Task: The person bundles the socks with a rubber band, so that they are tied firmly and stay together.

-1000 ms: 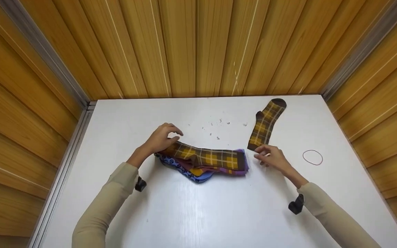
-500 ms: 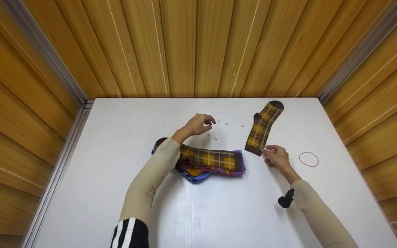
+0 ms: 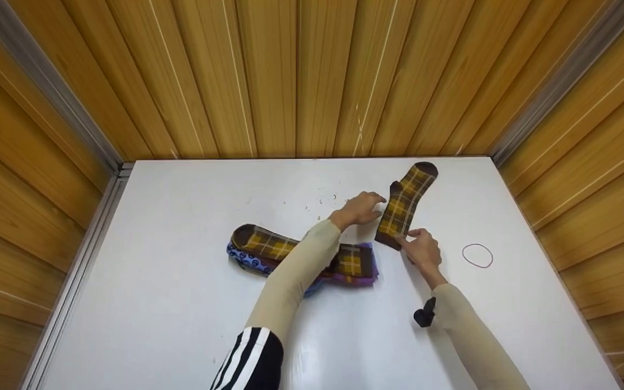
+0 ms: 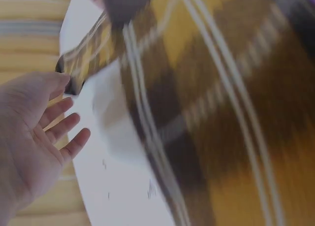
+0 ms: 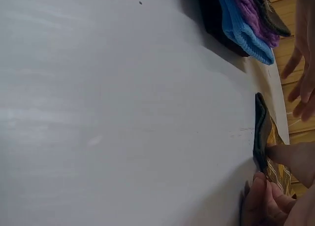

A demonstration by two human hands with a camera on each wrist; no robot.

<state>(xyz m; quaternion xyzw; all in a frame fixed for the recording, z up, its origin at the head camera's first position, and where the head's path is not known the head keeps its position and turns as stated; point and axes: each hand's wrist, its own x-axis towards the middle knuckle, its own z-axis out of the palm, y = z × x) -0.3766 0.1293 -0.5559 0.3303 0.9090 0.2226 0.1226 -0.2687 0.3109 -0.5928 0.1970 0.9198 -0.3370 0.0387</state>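
A brown and yellow plaid sock (image 3: 405,200) lies at the table's right side, toe pointing to the back. My right hand (image 3: 423,250) pinches the corner of its dark cuff (image 5: 261,125) between thumb and fingers, as the right wrist view shows up close. Just left of that sock is my left hand (image 3: 359,209), fingers spread and holding nothing. Under the left forearm sits a stack of socks, a matching plaid sock (image 3: 268,245) on top, with a blue patterned sock (image 3: 249,261) below. Purple ribbed (image 5: 251,12) and light blue ribbed cuffs (image 5: 241,31) show at its end.
A thin pinkish ring like a rubber band (image 3: 477,255) lies right of the right hand on the white table (image 3: 144,303). Small dark specks dot the tabletop behind the stack. Wood-patterned walls (image 3: 323,81) stand along the back and sides.
My left hand has left the toe end of the stack and crossed rightward to beside the single sock. My right hand has taken hold of that sock's cuff corner.
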